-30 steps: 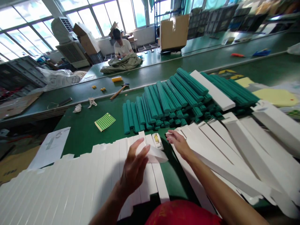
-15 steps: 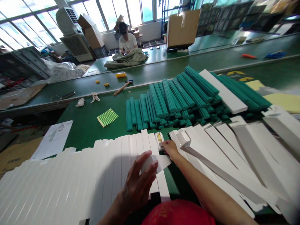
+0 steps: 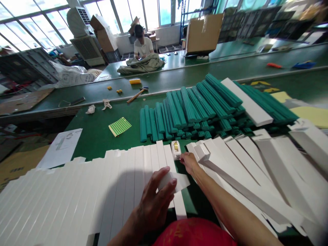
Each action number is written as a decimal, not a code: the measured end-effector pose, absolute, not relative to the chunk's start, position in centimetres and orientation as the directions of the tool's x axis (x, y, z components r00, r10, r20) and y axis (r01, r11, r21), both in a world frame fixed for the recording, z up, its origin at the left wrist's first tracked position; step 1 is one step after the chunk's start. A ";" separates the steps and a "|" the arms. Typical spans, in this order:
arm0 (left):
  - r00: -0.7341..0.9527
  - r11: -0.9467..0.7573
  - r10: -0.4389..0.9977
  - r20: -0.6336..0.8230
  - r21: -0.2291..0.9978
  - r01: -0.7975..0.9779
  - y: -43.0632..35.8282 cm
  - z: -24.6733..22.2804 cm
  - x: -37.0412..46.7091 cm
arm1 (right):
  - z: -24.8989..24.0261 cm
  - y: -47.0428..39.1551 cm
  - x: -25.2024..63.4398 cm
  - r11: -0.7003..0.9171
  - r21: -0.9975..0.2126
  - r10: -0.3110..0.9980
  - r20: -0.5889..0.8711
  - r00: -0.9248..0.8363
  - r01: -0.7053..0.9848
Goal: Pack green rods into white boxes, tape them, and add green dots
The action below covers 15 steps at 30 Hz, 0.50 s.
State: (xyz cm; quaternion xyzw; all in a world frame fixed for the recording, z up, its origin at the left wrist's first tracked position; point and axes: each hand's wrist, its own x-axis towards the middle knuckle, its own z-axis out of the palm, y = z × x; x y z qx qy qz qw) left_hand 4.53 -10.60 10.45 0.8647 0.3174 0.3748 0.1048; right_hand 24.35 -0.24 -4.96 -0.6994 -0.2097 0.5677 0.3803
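Head, right hand (image 3: 190, 163) (moved), by tape dispenser (image 3: 176, 151)

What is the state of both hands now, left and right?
Left hand: closed around a white box.
Right hand: fingers closed together at the tape dispenser; whether holding anything cannot be told.

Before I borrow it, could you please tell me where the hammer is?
In the head view, the hammer lies left of centre, between the yellow cylinder and the sticker sheet.
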 end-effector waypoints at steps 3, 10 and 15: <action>0.483 -0.769 0.634 0.604 0.431 0.472 -10.2 10.3 4.5 | -5.6 -1.3 24.3 -0.588 -0.798 0.751 -0.599 0.278 -0.131; 0.473 -0.763 0.644 0.601 0.460 0.455 -9.7 10.4 4.6 | -6.7 -2.3 24.3 -0.612 -0.789 0.758 -0.605 0.244 -0.056; 0.455 -0.755 0.655 0.603 0.504 0.420 -9.0 10.6 5.0 | -6.7 -2.1 24.3 -0.654 -0.754 0.750 -0.636 0.183 0.061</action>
